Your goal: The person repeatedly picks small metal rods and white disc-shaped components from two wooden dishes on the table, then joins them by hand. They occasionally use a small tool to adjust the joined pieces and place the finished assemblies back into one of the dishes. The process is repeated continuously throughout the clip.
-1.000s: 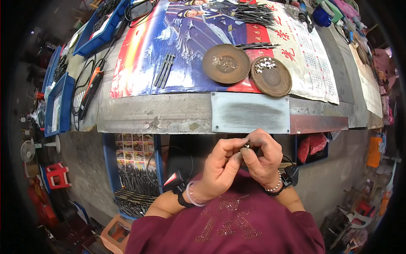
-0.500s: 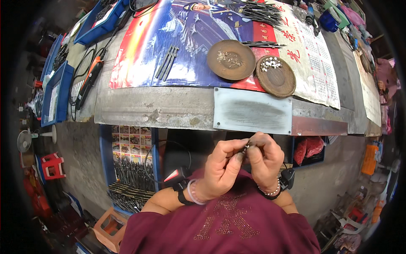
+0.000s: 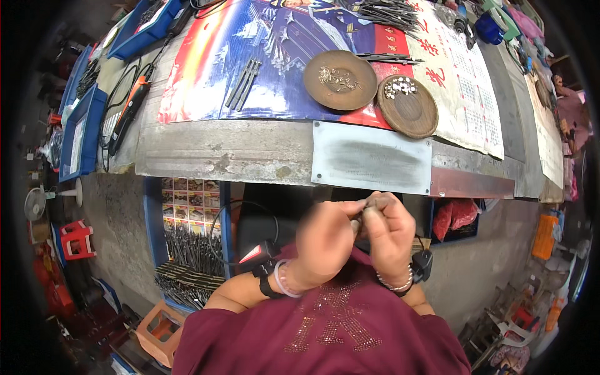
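Note:
My left hand (image 3: 326, 242) and my right hand (image 3: 390, 230) meet fingertip to fingertip in front of the bench edge, just below a pale, dark-smudged plate (image 3: 369, 156). Both are closed in a pinch. What lies between the fingers is small, dark and mostly covered, so its kind does not show. The left hand is partly smeared by motion. On the bench beyond stand a round brown dish (image 3: 315, 95) with small brassy metal pieces and a second brown dish (image 3: 409, 120) with small shiny silvery pieces. Several thin dark rods (image 3: 244, 85) lie to their left.
A poster (image 3: 194, 94) covers much of the bench. At the back lies a pile of dark rods (image 3: 390, 17). An orange and black power tool (image 3: 131, 112) with a cable and blue bins (image 3: 94, 125) are at left. Under the bench sits a rod-filled blue crate (image 3: 153, 219).
My left hand has turned, its back now blurred, and both hands have shifted slightly left. The whole bench appears a little higher in view. The dishes and rods keep their places on it.

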Demonstrator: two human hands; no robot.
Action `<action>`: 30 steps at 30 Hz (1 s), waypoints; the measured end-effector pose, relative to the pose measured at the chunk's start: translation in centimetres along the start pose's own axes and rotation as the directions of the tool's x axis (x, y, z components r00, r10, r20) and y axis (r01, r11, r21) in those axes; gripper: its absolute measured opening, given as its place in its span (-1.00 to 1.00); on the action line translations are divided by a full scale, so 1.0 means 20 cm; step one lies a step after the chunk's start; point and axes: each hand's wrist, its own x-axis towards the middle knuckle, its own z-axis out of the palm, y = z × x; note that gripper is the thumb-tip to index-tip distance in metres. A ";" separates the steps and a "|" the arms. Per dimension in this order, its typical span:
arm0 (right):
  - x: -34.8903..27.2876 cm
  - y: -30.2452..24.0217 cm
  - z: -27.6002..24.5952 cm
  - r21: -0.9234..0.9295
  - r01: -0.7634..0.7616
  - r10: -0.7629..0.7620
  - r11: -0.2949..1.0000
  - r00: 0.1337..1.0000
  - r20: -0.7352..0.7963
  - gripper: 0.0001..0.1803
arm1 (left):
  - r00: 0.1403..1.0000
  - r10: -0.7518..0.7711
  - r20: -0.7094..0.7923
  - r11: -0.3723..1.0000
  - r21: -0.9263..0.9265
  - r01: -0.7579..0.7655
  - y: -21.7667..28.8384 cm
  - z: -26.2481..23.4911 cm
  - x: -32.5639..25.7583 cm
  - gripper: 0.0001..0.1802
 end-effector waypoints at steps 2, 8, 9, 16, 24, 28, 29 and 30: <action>0.02 0.00 -0.04 0.094 0.021 -0.023 0.995 0.999 0.024 -0.90 | 1.000 -0.028 -0.001 0.934 -0.355 0.026 0.01 0.03 0.01 -0.64; -0.02 0.06 0.00 -0.317 0.271 -0.290 0.909 0.957 -0.014 -0.82 | 0.997 -0.080 -0.008 0.954 -0.291 0.074 0.06 -0.01 0.03 -0.65; -0.03 0.08 0.02 -0.348 0.304 -0.328 0.887 0.945 -0.012 -0.81 | 0.998 -0.069 -0.011 0.952 -0.298 0.063 0.06 -0.01 0.03 -0.64; -0.02 0.13 0.08 -0.662 0.463 -0.563 0.589 0.823 0.074 -0.84 | 0.999 0.030 -0.014 0.996 -0.088 -0.032 0.01 -0.03 0.02 -0.65; 0.01 0.04 -0.05 -0.181 0.263 -0.272 0.948 0.962 -0.027 -0.90 | 0.990 -0.040 0.136 0.956 -0.282 0.077 0.04 -0.02 0.00 -0.55; 0.01 0.01 -0.04 -0.435 0.432 -0.442 0.790 0.893 0.084 -0.87 | 0.991 0.052 0.125 0.990 -0.136 -0.035 0.08 -0.03 0.00 -0.55; 0.02 0.02 -0.01 -0.464 0.493 -0.516 0.736 0.852 0.087 -0.88 | 0.990 0.080 0.118 0.991 -0.113 -0.067 0.08 -0.03 0.01 -0.55; 0.01 0.01 0.01 -0.523 0.490 -0.525 0.697 0.846 0.093 -0.89 | 0.989 0.095 0.115 0.992 -0.098 -0.083 0.09 -0.04 0.01 -0.56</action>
